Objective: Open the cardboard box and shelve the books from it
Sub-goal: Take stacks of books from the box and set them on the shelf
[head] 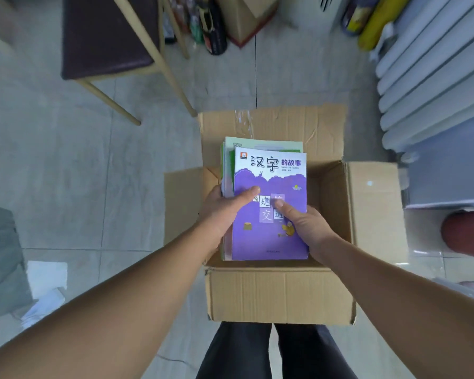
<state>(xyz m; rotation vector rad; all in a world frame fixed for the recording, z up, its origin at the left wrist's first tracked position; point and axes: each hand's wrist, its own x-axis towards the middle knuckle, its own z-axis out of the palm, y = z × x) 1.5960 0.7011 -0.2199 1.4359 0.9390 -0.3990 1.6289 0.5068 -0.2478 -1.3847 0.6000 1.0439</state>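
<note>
An open cardboard box (279, 294) stands on the floor in front of my legs, all its flaps folded outward. Above its opening I hold a stack of thin books (268, 184); the top one has a purple and white cover with Chinese characters, and green covers show beneath it. My left hand (225, 212) grips the stack's left edge, thumb on the top cover. My right hand (304, 228) grips the lower right edge, thumb pressed on the cover. The inside of the box under the stack is hidden.
A wooden chair with a dark seat (107, 36) stands at the far left. Bottles and another carton (246, 17) sit at the back. A white radiator (433, 77) lines the right side. Crumpled white paper (47, 280) lies on the tiled floor at the left.
</note>
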